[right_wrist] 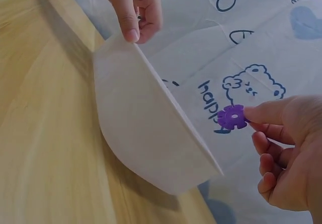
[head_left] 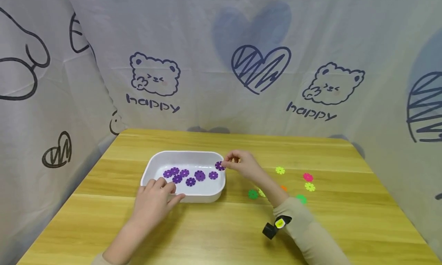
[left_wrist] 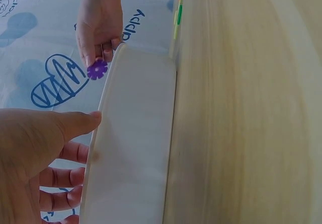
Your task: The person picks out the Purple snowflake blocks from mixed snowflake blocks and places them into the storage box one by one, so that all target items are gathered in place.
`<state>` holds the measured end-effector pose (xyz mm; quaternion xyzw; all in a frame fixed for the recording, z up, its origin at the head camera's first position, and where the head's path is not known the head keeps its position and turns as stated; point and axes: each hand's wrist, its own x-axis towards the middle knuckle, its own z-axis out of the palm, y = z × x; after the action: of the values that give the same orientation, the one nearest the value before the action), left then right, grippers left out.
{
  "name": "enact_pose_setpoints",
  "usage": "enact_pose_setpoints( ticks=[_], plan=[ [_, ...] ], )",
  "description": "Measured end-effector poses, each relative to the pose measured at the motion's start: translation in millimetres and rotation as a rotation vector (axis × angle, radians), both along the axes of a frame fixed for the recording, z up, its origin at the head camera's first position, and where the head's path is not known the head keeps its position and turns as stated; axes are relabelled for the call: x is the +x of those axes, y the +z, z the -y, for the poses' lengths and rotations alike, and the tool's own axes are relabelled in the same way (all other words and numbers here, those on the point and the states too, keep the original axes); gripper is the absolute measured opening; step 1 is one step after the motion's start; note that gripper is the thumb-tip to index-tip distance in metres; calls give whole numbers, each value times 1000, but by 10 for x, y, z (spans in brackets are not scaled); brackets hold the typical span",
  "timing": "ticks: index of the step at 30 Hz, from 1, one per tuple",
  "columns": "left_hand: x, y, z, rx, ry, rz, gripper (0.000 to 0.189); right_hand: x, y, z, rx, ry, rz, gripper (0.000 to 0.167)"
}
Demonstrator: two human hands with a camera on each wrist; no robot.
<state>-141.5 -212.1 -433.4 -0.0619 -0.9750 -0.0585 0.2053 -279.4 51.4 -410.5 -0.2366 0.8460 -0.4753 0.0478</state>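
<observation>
My right hand point(head_left: 244, 166) pinches a purple snowflake disc point(right_wrist: 231, 117) between thumb and forefinger, above the right end of a white tray point(head_left: 205, 199). In the right wrist view the other fingers of this hand are curled. Several purple snowflake discs point(head_left: 190, 181) lie on the tray's floor. My left hand point(head_left: 153, 199) grips the tray's near rim at the left, thumb on the outer side and fingers over the inside. The left wrist view shows that thumb against the rim and, farther off, the held disc point(left_wrist: 97, 70); the tray's inside is hidden there.
Loose discs lie on the wooden table point(head_left: 221, 234) right of the tray: green point(head_left: 253, 194), yellow point(head_left: 280, 170), pink point(head_left: 308, 177) and an orange one point(head_left: 284, 188) partly behind the right forearm. A printed curtain point(head_left: 207, 92) hangs behind the table and along its sides.
</observation>
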Motion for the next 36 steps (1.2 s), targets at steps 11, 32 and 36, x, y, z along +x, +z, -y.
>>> enact_pose_setpoints(
  ticks=[11,32,36],
  plan=[
    [-2,0,-3,2,-4,0,33,-85,-159,273,121,13,-58,12],
    [9,3,-3,-4,-2,-12,33,-23,-293,418,255,-95,-145,13],
    [13,0,4,-4,-2,-12,33,-15,-299,418,247,-118,-146,14]
  ],
)
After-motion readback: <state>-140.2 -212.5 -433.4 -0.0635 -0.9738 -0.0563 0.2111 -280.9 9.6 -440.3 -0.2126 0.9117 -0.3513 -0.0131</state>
